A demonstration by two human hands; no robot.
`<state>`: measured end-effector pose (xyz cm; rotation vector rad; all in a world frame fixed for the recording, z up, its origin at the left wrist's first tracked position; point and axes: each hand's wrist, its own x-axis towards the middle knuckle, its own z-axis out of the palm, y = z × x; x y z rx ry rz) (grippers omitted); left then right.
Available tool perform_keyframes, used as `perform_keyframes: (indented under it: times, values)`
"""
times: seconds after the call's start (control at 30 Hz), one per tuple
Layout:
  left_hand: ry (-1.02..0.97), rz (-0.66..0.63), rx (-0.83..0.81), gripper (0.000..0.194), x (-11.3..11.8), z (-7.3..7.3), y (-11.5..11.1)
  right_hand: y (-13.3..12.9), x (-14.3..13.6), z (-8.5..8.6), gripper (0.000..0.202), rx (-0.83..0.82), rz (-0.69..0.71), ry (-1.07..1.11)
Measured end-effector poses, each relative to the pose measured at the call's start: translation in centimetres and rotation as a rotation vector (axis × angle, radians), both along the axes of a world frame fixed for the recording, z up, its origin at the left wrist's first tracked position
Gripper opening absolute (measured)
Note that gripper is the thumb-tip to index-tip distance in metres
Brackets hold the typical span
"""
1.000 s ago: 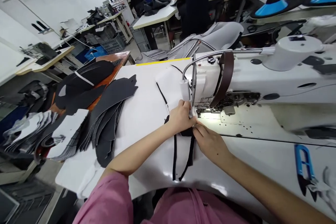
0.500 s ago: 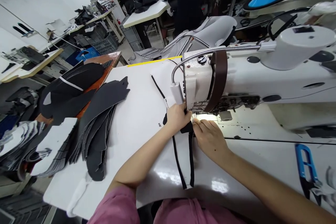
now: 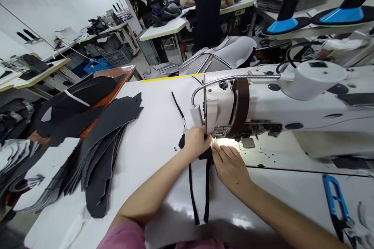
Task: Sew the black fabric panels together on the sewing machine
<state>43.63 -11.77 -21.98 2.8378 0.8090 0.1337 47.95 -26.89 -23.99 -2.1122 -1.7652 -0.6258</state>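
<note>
Left hand (image 3: 195,141) curled over black fabric (image 3: 205,154); right hand (image 3: 230,165) flattish beside a slim black strip (image 3: 207,186); both grips unclear.

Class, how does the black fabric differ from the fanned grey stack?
The left hand partly covers the black fabric; the grey stack is untouched. The grey stack looks larger than the black fabric's visible part. The black fabric lies by the machine, the grey stack further left. Both are dark.
</note>
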Motion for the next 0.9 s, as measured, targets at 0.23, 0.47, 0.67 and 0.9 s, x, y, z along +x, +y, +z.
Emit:
perform_keyframes:
  times: [0.23, 0.47, 0.67, 0.9]
  values:
    - [-0.080, -0.091, -0.095, 0.020, -1.8, 2.7, 0.3, -0.2, -0.2, 0.4, 0.025, -0.012, 0.012, 0.032]
    - [-0.390, -0.249, -0.069, 0.013, -7.0, 6.1, -1.8, -1.9, -2.3, 0.7, 0.036, -0.073, 0.051, 0.119]
    - [-0.295, -0.533, 0.152, 0.018, -5.1, 1.7, -3.0, -2.4, -3.2, 0.1, 0.037, -0.100, 0.052, 0.029]
    - [-0.108, -0.470, 0.156, 0.018, -4.3, 0.6, -3.4, -2.6, -3.3, 0.2, 0.032, -0.039, 0.051, -0.039]
